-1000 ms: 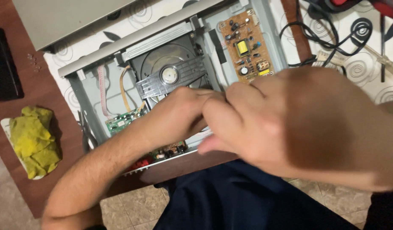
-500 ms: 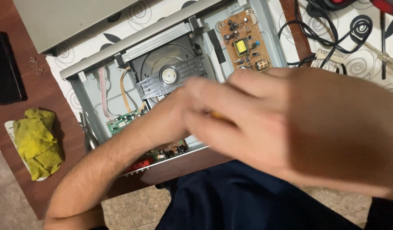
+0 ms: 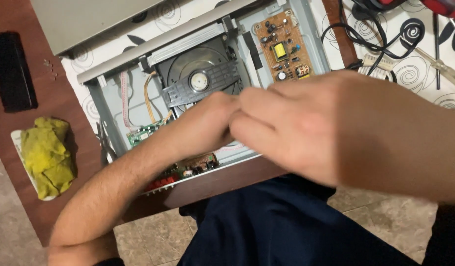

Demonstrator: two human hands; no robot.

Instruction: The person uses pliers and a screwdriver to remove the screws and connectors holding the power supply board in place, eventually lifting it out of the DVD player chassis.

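Both hands are meeting above the near half of an opened disc player [image 3: 138, 93], fingertips pressed together. The left hand [image 3: 202, 125] is curling its grip narrow against the right hand [image 3: 306, 123], and whatever sits between them is hidden, so I cannot tell whether either grip is holding anything. Compared with half a second ago, the right hand is sitting slightly further right, uncovering more of the disc tray [image 3: 200, 79]; the small orange glint seen between the fingers then is no longer showing. The hands are still covering the near right part of the chassis.

Further out, a brown power board [image 3: 281, 44] is lying at the far right of the case, a green circuit board [image 3: 143, 133] at the near left. A yellow cloth [image 3: 45, 152] is resting on the surface to the left, a black cable [image 3: 370, 34] and a screwdriver [image 3: 439, 66] to the right.
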